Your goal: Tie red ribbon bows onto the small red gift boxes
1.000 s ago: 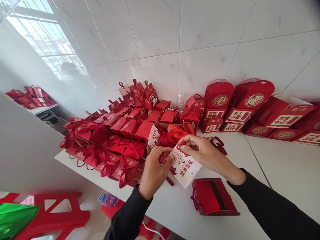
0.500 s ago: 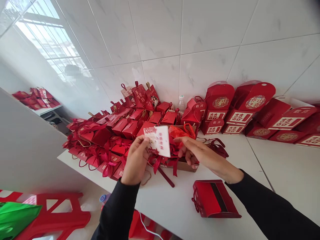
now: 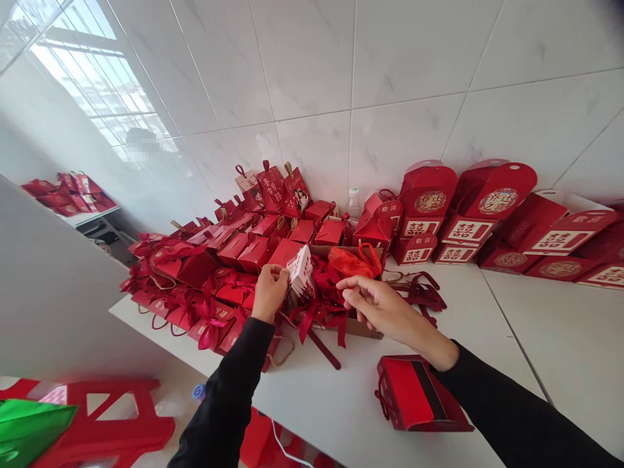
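My left hand (image 3: 270, 292) is closed on the edge of a stack of white cards (image 3: 301, 272) with red printing, turned so that its layered edges show. Beside it my right hand (image 3: 377, 304) hovers with fingers loosely bent and apart, holding nothing. Below both hands lies a cardboard box (image 3: 366, 327) filled with dark red ribbons (image 3: 324, 305), and an orange-red mesh bundle (image 3: 355, 261) rests on top. Near my right forearm, a red gift box (image 3: 407, 396) with a black strip lies on the white table (image 3: 316, 396).
Many small red boxes (image 3: 234, 247) crowd the table's left side. Larger red boxes (image 3: 463, 231) stand stacked along the tiled wall at right. A clear bottle (image 3: 353, 201) is at the back. Red stools (image 3: 121, 416) and a green bag (image 3: 32, 429) sit at lower left.
My left hand has tilted the cards from face-on to edge-on and shifted them slightly left. My right hand has drawn a little lower, its index finger still extended toward the cards.
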Action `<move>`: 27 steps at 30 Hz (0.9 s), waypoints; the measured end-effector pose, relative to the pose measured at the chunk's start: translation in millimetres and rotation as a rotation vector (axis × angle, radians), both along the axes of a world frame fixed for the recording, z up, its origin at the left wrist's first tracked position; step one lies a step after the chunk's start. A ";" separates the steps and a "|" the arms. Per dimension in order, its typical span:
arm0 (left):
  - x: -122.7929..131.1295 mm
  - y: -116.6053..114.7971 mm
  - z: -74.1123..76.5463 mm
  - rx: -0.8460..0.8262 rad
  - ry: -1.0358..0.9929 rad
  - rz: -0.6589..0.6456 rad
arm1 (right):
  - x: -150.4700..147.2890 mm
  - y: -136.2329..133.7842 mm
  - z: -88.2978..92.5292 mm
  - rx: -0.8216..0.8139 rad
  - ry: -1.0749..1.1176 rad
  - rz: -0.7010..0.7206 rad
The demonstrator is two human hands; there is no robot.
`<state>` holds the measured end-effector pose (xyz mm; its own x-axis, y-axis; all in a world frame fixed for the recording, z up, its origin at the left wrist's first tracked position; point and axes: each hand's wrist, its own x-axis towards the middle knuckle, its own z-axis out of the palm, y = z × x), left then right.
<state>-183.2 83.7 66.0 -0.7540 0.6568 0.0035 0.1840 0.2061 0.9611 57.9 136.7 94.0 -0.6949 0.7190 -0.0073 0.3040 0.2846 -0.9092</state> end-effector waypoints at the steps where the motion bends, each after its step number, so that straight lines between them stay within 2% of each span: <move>1: 2.1 -1.8 2.6 0.002 0.078 0.004 | -1.5 4.2 -2.9 0.077 -0.011 -0.054; 5: 18.5 -9.8 19.1 0.047 0.344 -0.036 | -11.6 24.6 -16.4 0.381 -0.080 -0.262; 9: 37.4 -9.9 23.1 0.077 0.521 -0.156 | -17.7 43.8 -31.8 0.519 -0.212 -0.301; 12: 42.1 -6.3 14.4 0.043 0.615 -0.184 | -12.5 55.2 -39.6 0.558 -0.269 -0.306; 15: 40.4 -4.4 10.1 -0.006 0.681 -0.153 | -1.0 62.7 -41.9 0.578 -0.272 -0.343; 18: 37.2 1.0 18.8 -0.046 0.747 -0.132 | 9.2 64.3 -40.6 0.584 -0.236 -0.382; 22: 32.0 20.5 35.2 -0.116 0.808 -0.159 | 14.5 58.7 -34.4 0.588 -0.108 -0.426; 24: 29.1 30.4 37.2 -0.174 0.824 -0.170 | 15.4 55.7 -29.4 0.589 -0.015 -0.458; 27: 25.6 37.9 32.1 -0.272 0.841 -0.191 | 17.3 53.6 -21.4 0.566 0.121 -0.498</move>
